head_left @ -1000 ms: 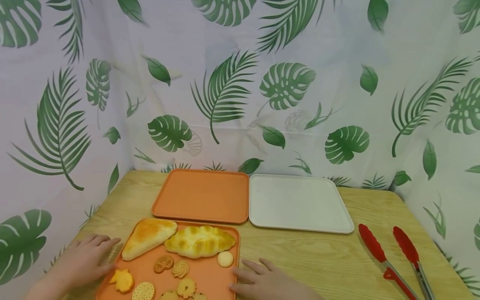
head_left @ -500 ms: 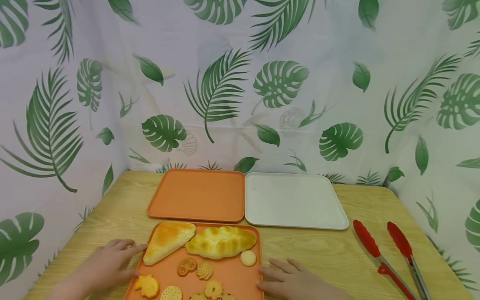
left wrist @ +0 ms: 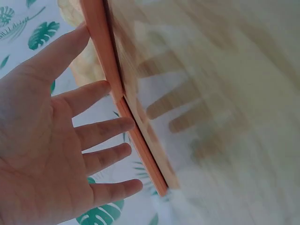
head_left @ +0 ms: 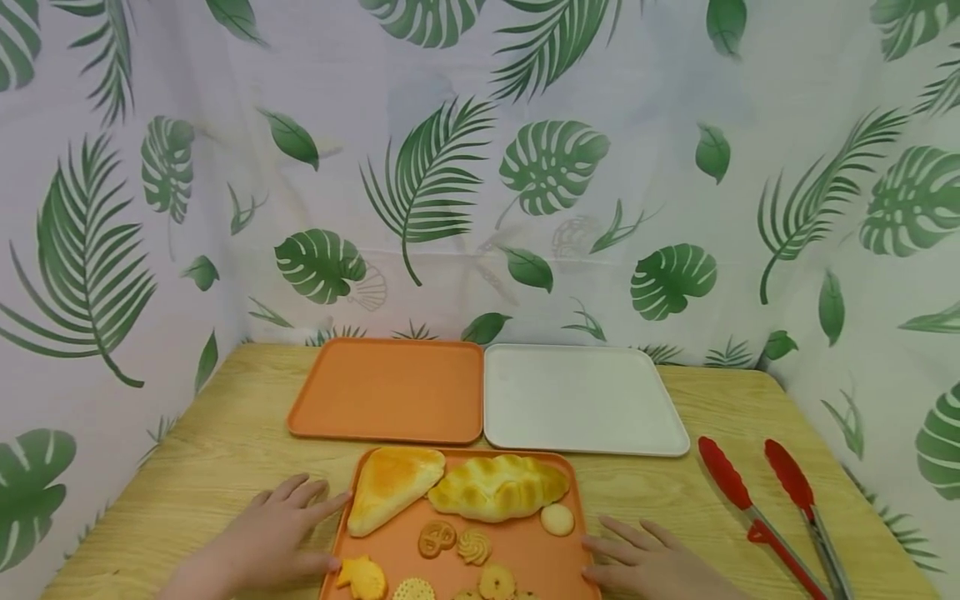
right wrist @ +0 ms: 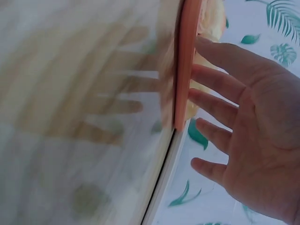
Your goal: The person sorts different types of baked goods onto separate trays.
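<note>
An orange tray (head_left: 536,557) at the near side of the table carries bread and cookies. A triangular toast-like bread (head_left: 393,490) and a braided loaf (head_left: 501,490) lie along its far side. Below them are a pretzel cookie (head_left: 437,539), a swirl cookie (head_left: 474,547), a plain round cookie (head_left: 557,520) and a yellow shaped cookie (head_left: 364,578). My left hand (head_left: 277,533) has its fingers spread, with the index fingertip and thumb at the tray's left rim (left wrist: 105,51). At the opposite rim (right wrist: 185,70), my right hand (head_left: 648,560) touches with extended fingers. The tray's near edge is out of view.
Behind stand a second orange tray (head_left: 386,392) and a white tray (head_left: 585,400), side by side. Red-tipped tongs (head_left: 780,521) lie spread at the right of the wooden table (head_left: 202,442). A leaf-patterned cloth (head_left: 450,317) encloses the back and sides.
The loaded near tray has slid to the right between both hands, relative to the two trays behind. Both hands have moved along with it. The head view has shifted slightly.
</note>
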`<state>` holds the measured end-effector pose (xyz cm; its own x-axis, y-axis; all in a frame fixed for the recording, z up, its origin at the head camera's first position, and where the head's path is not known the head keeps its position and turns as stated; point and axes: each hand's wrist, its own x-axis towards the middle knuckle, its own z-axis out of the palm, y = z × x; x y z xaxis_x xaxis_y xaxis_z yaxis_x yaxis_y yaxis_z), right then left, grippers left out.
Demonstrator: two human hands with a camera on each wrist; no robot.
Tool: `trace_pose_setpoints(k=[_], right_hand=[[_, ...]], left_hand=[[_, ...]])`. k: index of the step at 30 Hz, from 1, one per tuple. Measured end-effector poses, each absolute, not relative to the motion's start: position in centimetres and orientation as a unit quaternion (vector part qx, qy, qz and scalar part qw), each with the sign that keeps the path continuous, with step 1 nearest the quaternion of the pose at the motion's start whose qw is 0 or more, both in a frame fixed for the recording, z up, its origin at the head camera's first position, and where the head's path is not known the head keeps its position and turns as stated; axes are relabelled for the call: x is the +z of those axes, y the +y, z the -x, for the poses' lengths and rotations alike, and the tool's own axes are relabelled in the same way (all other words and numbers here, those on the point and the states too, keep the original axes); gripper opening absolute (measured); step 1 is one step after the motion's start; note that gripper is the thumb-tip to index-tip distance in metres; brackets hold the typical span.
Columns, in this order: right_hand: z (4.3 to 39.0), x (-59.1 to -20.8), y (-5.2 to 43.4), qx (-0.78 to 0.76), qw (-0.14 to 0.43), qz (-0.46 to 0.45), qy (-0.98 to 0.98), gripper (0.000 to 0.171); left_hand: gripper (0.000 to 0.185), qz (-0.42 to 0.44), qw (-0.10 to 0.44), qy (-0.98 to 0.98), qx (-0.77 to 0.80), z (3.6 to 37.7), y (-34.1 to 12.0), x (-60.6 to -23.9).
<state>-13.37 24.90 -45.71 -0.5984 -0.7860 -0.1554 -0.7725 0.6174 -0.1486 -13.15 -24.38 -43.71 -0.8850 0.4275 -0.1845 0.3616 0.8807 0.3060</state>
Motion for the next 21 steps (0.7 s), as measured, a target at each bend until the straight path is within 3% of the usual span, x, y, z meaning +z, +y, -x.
trace_pose_setpoints(k=[14, 21], right_hand=[[12.3, -47.5, 31.2, -0.012, -0.014, 0.421, 0.907, 0.042], [12.3, -47.1, 32.6, -0.01, 0.009, 0.383, 0.924, 0.04]], left_hand=[[0.09, -0.24, 0.147, 0.951, 0.125, 14.1, -18.5, -43.5], [0.092, -0.243, 0.16, 0.949, 0.122, 14.4, -16.6, -43.6]])
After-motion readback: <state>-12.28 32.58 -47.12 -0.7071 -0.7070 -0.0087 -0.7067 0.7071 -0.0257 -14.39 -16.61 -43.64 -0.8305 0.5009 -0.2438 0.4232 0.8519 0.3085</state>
